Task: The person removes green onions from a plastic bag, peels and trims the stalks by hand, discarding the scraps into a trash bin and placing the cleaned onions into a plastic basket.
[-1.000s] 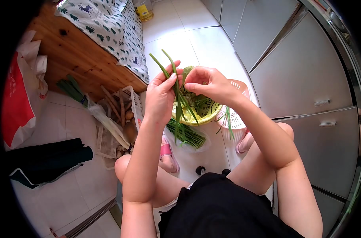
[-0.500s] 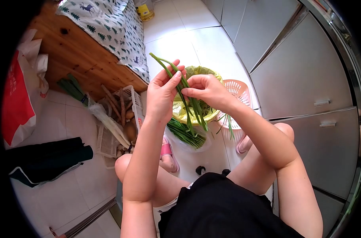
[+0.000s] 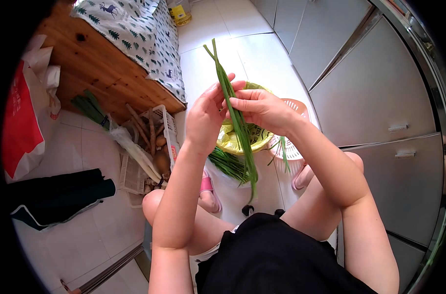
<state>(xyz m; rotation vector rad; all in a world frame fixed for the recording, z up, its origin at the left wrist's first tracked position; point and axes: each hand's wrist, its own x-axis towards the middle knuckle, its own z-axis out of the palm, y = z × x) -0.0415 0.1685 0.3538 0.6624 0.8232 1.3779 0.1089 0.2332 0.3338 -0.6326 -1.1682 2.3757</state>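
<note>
A few long green stalks [image 3: 240, 130] slant between my hands, their tips hanging low over the floor. My left hand [image 3: 208, 110] has its fingers around the stalks from the left. From the right, my right hand [image 3: 259, 107] pinches the same stalks between thumb and fingers. Beneath the hands is a bin lined with a yellow bag [image 3: 228, 142]. A bundle of green stalks [image 3: 228, 164] lies in clear plastic on the floor beside it. Just right of the bin, a pink and white slotted basket [image 3: 301, 110] has some thin green stalks [image 3: 283, 149] at its edge.
White crates [image 3: 169, 128] at the left hold roots and vegetables, with large leeks [image 3: 135, 152] across them. Further left are a red and white bag [image 3: 24, 127] and dark folded fabric [image 3: 61, 196]. Grey cabinets [image 3: 375, 98] line the right; a wooden chest [image 3: 86, 63] stands upper left.
The stalks have risen between my hands and hang straighter, with their lower tips reaching further toward me. My right hand has moved up closer to my left hand.
</note>
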